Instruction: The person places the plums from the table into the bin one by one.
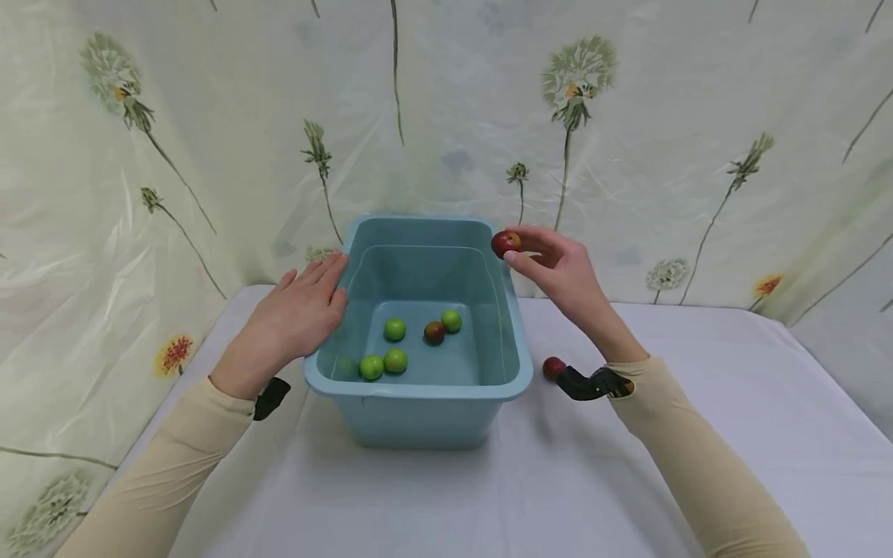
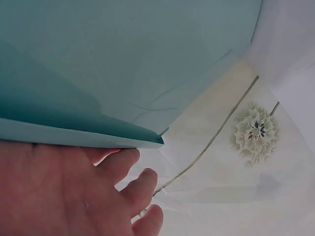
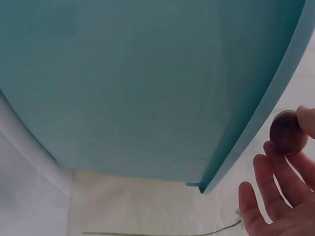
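Observation:
A blue plastic tub [image 1: 418,393] stands on the table. Inside lie several small round green fruits [image 1: 395,360] and a dark red plum [image 1: 434,333]. My left hand [image 1: 296,310] rests on the tub's left rim with its fingers straight; in the left wrist view the fingers [image 2: 140,189] show just beneath the rim edge. At the far right corner of the rim, my right hand [image 1: 558,271] pinches a red plum [image 1: 506,244] with a yellowish patch between thumb and fingertips. The right wrist view shows this plum [image 3: 288,133] just outside the tub wall [image 3: 147,88].
Another red plum [image 1: 554,368] lies on the table right of the tub, partly covered by the black wrist strap [image 1: 589,384]. A white cloth [image 1: 698,372] covers the table. Behind it hangs a flower-patterned sheet [image 1: 446,101].

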A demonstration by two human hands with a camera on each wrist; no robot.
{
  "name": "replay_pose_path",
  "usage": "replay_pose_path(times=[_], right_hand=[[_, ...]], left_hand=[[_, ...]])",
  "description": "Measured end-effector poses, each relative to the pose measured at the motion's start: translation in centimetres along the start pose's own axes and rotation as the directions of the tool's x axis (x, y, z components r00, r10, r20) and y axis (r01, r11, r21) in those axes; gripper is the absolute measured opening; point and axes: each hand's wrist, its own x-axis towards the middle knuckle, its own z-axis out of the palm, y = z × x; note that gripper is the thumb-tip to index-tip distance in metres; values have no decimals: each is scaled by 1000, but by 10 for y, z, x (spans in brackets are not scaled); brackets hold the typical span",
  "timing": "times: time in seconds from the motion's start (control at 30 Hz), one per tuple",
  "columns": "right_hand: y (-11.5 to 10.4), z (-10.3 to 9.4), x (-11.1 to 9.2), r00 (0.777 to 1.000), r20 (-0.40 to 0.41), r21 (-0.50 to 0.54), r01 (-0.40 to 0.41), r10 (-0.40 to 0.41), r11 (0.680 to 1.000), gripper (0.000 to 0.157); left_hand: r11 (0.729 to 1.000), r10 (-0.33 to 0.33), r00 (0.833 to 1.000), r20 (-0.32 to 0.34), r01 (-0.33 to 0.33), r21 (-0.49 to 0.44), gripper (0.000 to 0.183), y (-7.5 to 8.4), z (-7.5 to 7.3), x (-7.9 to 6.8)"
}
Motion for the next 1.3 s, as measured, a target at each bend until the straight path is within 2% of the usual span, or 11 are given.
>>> replay_pose_path(times=[0.3,0.57,0.93,1.3], right_hand=[[-15,8,11,997,68,-80,32,-27,996,37],[15,15,33,985,164,-107,76,-58,991,38],[10,28,47,961,262,-112,122,-89,986,36],[8,43,54,932,360,-191,122,-46,974,36]], left_hand=[[1000,0,1000,-6,0,-5,56,-2,2,2],[1000,8,1000,-6,-8,-6,56,-4,3,1],[999,35,999,-25,-35,11,55,-4,4,1],[1000,27,999,-28,-27,-15,55,-4,4,0]])
